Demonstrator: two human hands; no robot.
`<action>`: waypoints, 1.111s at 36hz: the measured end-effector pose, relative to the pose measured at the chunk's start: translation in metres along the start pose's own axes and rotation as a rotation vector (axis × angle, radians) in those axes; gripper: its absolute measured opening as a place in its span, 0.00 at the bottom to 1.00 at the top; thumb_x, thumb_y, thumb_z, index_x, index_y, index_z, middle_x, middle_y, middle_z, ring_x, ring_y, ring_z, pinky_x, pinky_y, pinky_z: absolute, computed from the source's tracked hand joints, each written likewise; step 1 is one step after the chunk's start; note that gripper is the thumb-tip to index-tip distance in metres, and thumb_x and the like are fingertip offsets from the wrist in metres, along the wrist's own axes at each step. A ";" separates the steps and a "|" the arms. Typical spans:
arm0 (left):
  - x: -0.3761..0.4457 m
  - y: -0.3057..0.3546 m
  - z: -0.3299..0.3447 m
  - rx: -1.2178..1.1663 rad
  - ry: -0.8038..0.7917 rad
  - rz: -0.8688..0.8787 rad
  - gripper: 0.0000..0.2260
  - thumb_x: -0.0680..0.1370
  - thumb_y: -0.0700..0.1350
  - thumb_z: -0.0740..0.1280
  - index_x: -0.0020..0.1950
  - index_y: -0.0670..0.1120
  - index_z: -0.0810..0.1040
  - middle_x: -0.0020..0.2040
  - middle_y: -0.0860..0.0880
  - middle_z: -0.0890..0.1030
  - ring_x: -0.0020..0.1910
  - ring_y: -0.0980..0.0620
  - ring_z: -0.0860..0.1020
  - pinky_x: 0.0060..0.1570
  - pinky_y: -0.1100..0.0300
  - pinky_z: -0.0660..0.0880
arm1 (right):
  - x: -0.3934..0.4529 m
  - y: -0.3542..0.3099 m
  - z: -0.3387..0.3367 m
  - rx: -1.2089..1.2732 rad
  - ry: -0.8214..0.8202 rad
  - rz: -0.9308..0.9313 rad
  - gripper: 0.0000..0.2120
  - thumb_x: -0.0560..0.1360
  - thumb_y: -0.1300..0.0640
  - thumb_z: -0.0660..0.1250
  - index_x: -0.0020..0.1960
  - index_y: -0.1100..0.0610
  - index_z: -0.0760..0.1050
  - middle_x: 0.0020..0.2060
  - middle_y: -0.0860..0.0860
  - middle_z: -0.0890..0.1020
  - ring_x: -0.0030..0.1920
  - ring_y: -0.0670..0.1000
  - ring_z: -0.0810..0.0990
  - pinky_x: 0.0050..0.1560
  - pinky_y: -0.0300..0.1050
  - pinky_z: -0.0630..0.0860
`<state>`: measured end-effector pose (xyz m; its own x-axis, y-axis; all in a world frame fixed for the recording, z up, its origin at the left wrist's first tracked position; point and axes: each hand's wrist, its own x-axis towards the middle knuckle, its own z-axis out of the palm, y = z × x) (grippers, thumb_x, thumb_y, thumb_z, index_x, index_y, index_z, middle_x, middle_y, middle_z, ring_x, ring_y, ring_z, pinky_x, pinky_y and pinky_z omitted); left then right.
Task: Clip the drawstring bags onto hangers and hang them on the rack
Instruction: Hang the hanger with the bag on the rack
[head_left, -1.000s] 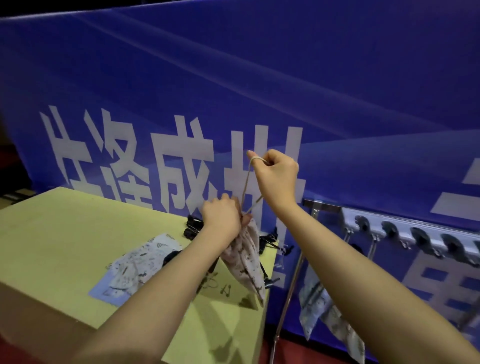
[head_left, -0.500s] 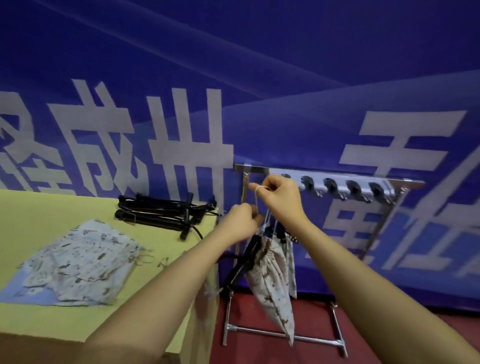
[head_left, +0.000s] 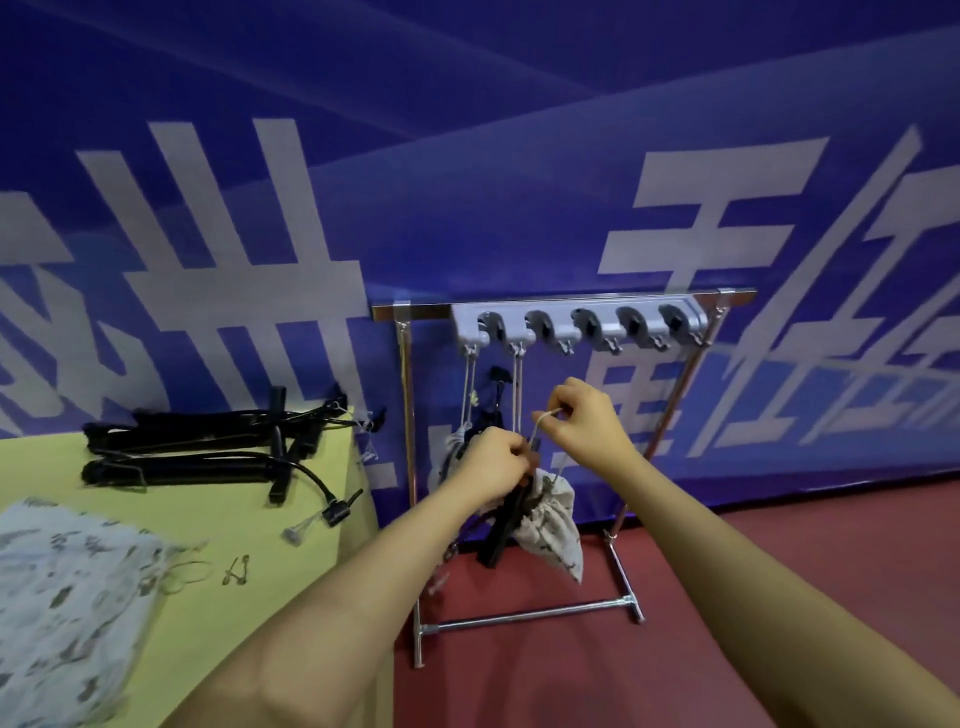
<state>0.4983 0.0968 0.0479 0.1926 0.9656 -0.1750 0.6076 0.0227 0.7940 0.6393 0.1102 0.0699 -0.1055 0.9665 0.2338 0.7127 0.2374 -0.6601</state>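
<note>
Two hands are meeting in front of the rack (head_left: 410, 467), and we are seeing them from the head view only. We are gripping the gathered neck of the bag (head_left: 553, 525) with our left hand (head_left: 491, 465), fingers curled round it along with the black hanger (head_left: 506, 525) lying against the cloth. The bag is hanging directly below that fist, its body drooping down and to the right, off the table (head_left: 249, 561) and over the red floor (head_left: 779, 597). Our right hand (head_left: 584, 415) is sitting just above and to the right of the left, pinching the pale drawstring (head_left: 543, 423) between thumb and fingertips; the cord is running down from the pinch to the bag's neck. Both hands are hovering below the grey hook bar (head_left: 576, 319), where two cords are already dangling from the leftmost hooks. On the table to the left, spare hangers (head_left: 197, 452) are lying in a pile, and more bags (head_left: 67, 608) are lying flat nearer to us.
</note>
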 end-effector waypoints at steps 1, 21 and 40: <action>0.003 0.001 0.002 -0.015 0.009 0.006 0.09 0.75 0.39 0.66 0.35 0.41 0.80 0.33 0.41 0.81 0.33 0.48 0.77 0.37 0.56 0.75 | 0.000 0.005 -0.001 0.005 -0.020 0.003 0.12 0.73 0.62 0.68 0.35 0.60 0.66 0.33 0.50 0.66 0.32 0.48 0.64 0.34 0.42 0.60; 0.129 0.047 0.052 -0.137 0.275 -0.060 0.09 0.79 0.40 0.61 0.40 0.44 0.78 0.36 0.47 0.79 0.37 0.50 0.76 0.38 0.61 0.70 | 0.104 0.112 -0.033 0.195 -0.107 0.088 0.05 0.77 0.63 0.62 0.44 0.64 0.75 0.34 0.51 0.71 0.34 0.49 0.68 0.38 0.43 0.65; 0.192 0.040 0.071 -0.057 0.301 -0.253 0.09 0.80 0.42 0.60 0.43 0.41 0.76 0.33 0.45 0.75 0.38 0.47 0.72 0.34 0.59 0.65 | 0.145 0.153 0.007 -0.015 -0.127 0.108 0.08 0.80 0.57 0.59 0.49 0.58 0.76 0.35 0.50 0.75 0.37 0.55 0.74 0.31 0.46 0.67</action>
<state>0.6141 0.2645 0.0051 -0.1977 0.9602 -0.1971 0.5612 0.2757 0.7804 0.7281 0.2870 -0.0023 -0.1133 0.9911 0.0694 0.7349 0.1306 -0.6655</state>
